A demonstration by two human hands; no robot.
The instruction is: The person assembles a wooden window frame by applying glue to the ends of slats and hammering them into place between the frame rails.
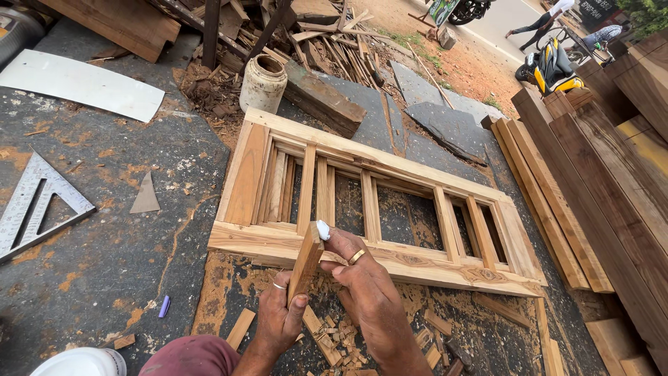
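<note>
Wood strip (305, 262), glue-tipped, sits gripped by left hand (278, 322) and right hand (365, 289) beside window frame (369, 209); offcuts (341, 341) below frame, jar (263, 83) beyond it.

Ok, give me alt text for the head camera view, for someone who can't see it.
Two bare hands hold a short wooden strip upright, the left hand gripping it low while the right hand smears white paste on its top end. Behind lies a pale wooden window frame on dark ground strewn with wood chips.
</note>
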